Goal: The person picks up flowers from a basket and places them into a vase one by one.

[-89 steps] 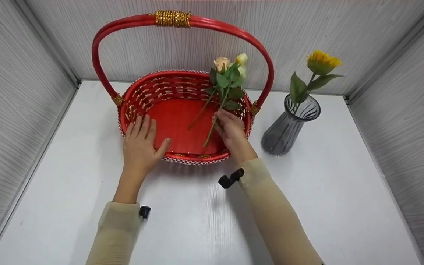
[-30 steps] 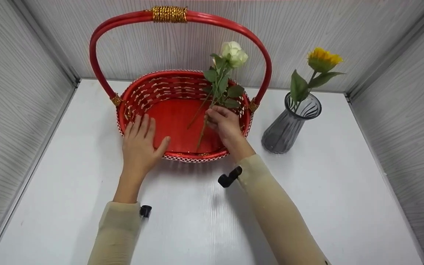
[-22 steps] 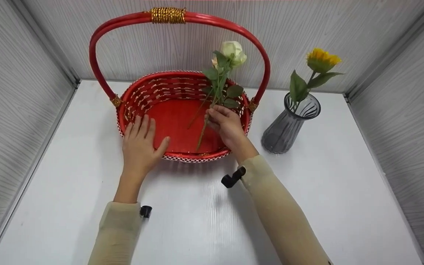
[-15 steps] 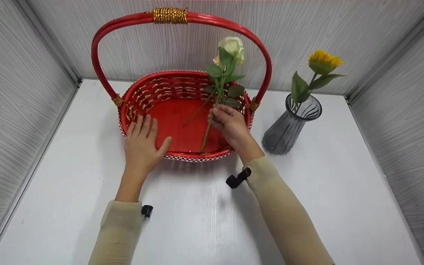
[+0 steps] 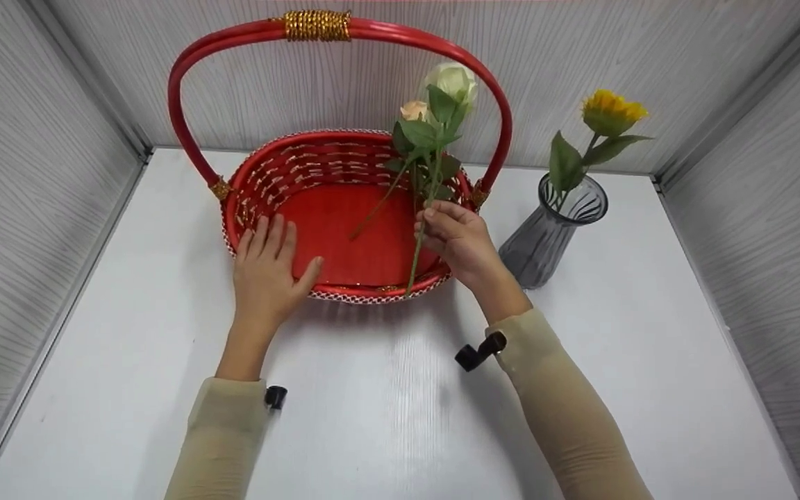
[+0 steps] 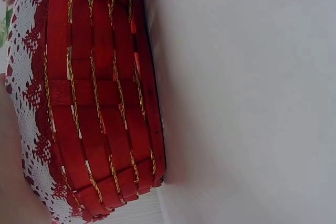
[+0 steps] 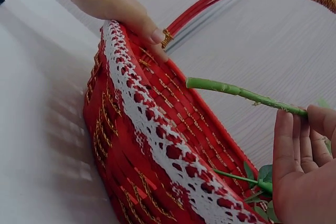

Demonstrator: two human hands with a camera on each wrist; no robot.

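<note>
My right hand [image 5: 461, 239] pinches the green stem of a white rose [image 5: 453, 85] between thumb and fingers, over the right side of a red woven basket [image 5: 330, 297]. The stem's cut end [image 7: 202, 84] points toward the basket's front rim in the right wrist view. A peach rose [image 5: 414, 111] leans against the basket's back right, its thin stem lying inside; leaves of the two flowers overlap. My left hand [image 5: 265, 274] rests with straight fingers on the basket's front left rim. In the left wrist view, white lace [image 6: 31, 98] edges the basket and little of the hand shows.
A grey glass vase [image 5: 537, 250] with a yellow sunflower [image 5: 611, 114] stands right of the basket, close to my right wrist. The basket's tall red handle [image 5: 407, 38] arches over it. Wood-grain walls [image 5: 747, 104] enclose the white table [image 5: 344, 417].
My right hand has drawn the white rose rightward and slightly toward me, and its bloom has turned since three seconds ago. The peach rose shows more clearly now. My left hand stays put.
</note>
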